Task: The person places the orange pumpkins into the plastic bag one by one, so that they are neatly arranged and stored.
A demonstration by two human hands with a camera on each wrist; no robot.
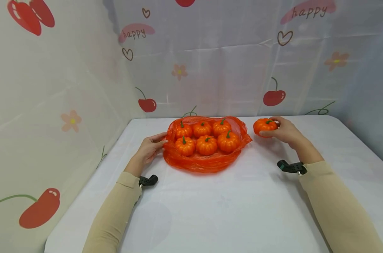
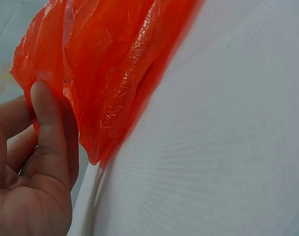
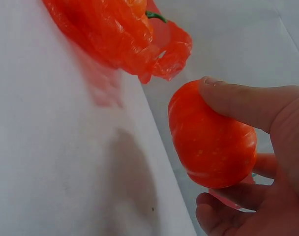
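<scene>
A red plastic bag [image 1: 207,163] lies spread open at the back of the table, with several small orange pumpkins [image 1: 206,145] in two rows inside it. At the bag's left edge, my left hand [image 1: 149,149] pinches the thin rim between thumb and fingers; the left wrist view shows the crumpled film [image 2: 115,73] rising from the fingertips. To the right of the bag, my right hand [image 1: 286,131] grips another small pumpkin [image 1: 263,127] with a green stem. In the right wrist view this pumpkin [image 3: 211,137] is held above the table, apart from the bag's edge.
The white tabletop [image 1: 216,211] stretches in front of the bag. A printed curtain [image 1: 210,70] stands right behind the table's back edge, and another printed sheet [image 1: 52,123] hangs along the left side. A black wrist camera [image 1: 291,167] sits on the right wrist.
</scene>
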